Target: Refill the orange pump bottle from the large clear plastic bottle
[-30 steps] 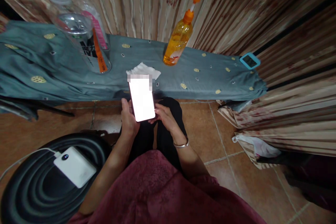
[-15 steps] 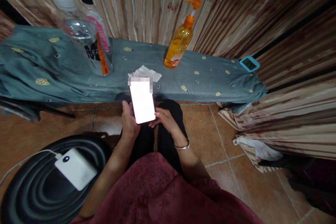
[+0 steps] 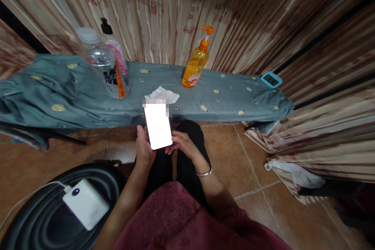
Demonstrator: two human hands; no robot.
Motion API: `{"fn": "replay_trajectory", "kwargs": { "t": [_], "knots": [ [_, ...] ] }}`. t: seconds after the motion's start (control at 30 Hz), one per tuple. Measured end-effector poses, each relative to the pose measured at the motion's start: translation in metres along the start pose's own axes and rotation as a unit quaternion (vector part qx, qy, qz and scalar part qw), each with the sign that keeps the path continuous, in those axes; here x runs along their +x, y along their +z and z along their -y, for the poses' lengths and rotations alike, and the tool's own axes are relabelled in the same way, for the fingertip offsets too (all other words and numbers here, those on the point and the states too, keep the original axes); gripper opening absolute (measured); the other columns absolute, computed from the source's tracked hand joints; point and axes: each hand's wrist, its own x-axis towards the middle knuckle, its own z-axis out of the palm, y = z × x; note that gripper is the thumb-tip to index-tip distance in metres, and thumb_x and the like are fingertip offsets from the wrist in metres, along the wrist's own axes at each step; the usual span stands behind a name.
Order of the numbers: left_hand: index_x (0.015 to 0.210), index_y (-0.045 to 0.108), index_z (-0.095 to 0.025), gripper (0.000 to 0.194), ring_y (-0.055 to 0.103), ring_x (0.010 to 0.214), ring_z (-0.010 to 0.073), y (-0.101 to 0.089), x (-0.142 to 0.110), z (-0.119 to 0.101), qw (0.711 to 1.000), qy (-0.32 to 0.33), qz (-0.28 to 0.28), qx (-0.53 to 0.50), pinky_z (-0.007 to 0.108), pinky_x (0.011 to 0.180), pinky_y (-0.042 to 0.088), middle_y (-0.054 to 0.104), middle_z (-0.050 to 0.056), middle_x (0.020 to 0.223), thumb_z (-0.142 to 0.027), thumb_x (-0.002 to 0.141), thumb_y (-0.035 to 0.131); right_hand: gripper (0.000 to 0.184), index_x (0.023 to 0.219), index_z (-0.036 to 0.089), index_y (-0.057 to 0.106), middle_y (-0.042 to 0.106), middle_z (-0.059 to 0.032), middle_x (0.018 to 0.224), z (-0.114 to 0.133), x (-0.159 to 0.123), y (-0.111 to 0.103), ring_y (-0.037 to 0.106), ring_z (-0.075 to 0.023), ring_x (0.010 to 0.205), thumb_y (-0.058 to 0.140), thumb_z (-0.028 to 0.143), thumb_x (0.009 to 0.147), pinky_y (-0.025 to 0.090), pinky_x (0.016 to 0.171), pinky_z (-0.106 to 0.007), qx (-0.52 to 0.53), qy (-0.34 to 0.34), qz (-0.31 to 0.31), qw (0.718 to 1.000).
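Note:
A phone (image 3: 158, 125) with a bright white screen is held upright over my knees. My left hand (image 3: 143, 149) wraps around its left edge and lower back. My right hand (image 3: 181, 144), with a metal bangle on the wrist, has its fingers curled against the phone's lower right corner. Just beyond the phone lies a white tissue (image 3: 163, 95) on the low bench covered in grey-green cloth (image 3: 222, 99).
On the bench stand an orange pump bottle (image 3: 197, 61), a clear water bottle (image 3: 99, 62), a pink-labelled pump bottle (image 3: 115, 49) and a blue-cased device (image 3: 271, 79). A white power bank (image 3: 85, 204) with a cable lies on a black round stool (image 3: 43, 218) at lower left. Curtains hang behind.
The view has tilted up, so the bench, bottles and phone sit lower in the picture. Both hands keep the same hold on the phone.

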Motion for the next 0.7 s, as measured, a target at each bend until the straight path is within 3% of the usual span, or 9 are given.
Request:
{"fn": "replay_trajectory", "kwargs": {
  "t": [0.27,0.5,0.7],
  "knots": [
    [0.112,0.09,-0.021,0.067,0.101,0.101,0.0351,-0.011,-0.003,-0.021,0.999,0.02,-0.034,-0.014,0.041,0.095,0.081,0.098,0.01,0.097,-0.088,0.105,0.087,0.033,0.1,0.025,0.074,0.082,0.0006,0.082,0.002,0.003,0.025,0.082,-0.0187,0.07,0.093,0.052,0.101,0.076,0.073,-0.034,-0.001,-0.004,0.021,1.0],
    [0.112,0.091,-0.022,0.065,0.1,0.101,0.0319,-0.03,-0.01,-0.043,0.997,0.061,-0.051,0.003,0.038,0.095,0.08,0.099,0.009,0.103,-0.086,0.109,0.083,0.033,0.108,0.024,0.076,0.092,-0.0025,0.091,0.002,0.004,0.048,0.087,-0.02,0.075,0.094,0.051,0.101,0.08,0.081,-0.036,0.013,-0.012,0.064,0.998],
    [0.112,0.09,-0.022,0.069,0.1,0.118,0.0384,-0.037,-0.025,-0.056,0.998,0.048,-0.023,0.015,0.04,0.094,0.082,0.098,0.01,0.101,-0.091,0.108,0.083,0.032,0.109,0.024,0.079,0.089,-0.0013,0.089,0.003,-0.004,0.061,0.088,-0.0216,0.08,0.097,0.047,0.095,0.08,0.085,-0.038,0.039,0.011,0.067,0.997]
  ]
}}
